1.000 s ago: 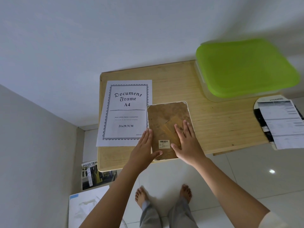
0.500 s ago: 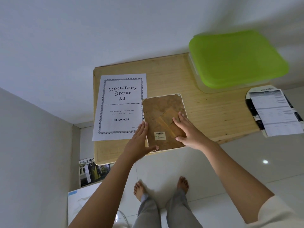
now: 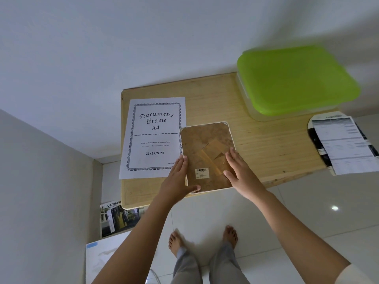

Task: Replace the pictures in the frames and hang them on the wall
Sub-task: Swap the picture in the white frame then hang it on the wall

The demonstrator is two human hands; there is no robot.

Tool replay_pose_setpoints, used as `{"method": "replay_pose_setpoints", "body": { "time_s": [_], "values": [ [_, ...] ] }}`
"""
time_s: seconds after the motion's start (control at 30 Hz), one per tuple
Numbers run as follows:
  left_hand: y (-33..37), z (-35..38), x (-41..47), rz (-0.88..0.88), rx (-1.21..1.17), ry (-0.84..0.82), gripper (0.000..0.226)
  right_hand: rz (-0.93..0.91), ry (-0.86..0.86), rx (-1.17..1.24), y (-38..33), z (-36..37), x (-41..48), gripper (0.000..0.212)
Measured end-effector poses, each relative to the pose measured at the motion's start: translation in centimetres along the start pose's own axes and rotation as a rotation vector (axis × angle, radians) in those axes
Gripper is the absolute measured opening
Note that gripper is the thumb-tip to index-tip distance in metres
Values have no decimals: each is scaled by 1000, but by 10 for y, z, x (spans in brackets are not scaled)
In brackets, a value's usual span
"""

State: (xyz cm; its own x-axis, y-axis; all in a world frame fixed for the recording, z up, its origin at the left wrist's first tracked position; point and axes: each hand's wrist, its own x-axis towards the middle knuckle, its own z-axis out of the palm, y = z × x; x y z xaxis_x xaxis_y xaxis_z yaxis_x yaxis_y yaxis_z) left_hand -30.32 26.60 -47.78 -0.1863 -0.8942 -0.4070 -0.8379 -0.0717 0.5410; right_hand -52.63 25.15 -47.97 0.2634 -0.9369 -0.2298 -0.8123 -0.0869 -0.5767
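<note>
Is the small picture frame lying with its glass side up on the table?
No, the frame lies face down: its brown backing board and barcode sticker face up.

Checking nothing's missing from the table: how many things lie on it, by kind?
Picture frames, face down: 1
Printed sheets ("Document Frame A4"): 1
Green-lidded containers: 1
Leaflets overhanging the right edge: 1
Total: 4
</note>
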Motion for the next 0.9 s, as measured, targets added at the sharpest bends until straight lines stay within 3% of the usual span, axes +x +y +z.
{"method": "replay_pose_setpoints", "body": {
  "time_s": [0.5, 0.6, 0.73, 0.9],
  "values": [
    [-4, 8, -2, 59, -49, 38, 107, 394, 273, 342, -9, -3, 10, 54],
    [-7, 7, -3, 74, -55, 19, 107, 395, 241, 432, 1, -8, 9, 51],
    [-6, 4, -4, 77, -51, 5, 108, 394, 221, 604, -1, -15, 3, 65],
    [3, -1, -6, 27, -48, -27, 108, 294, 285, 789, -14, -22, 0, 58]
  ]
}}
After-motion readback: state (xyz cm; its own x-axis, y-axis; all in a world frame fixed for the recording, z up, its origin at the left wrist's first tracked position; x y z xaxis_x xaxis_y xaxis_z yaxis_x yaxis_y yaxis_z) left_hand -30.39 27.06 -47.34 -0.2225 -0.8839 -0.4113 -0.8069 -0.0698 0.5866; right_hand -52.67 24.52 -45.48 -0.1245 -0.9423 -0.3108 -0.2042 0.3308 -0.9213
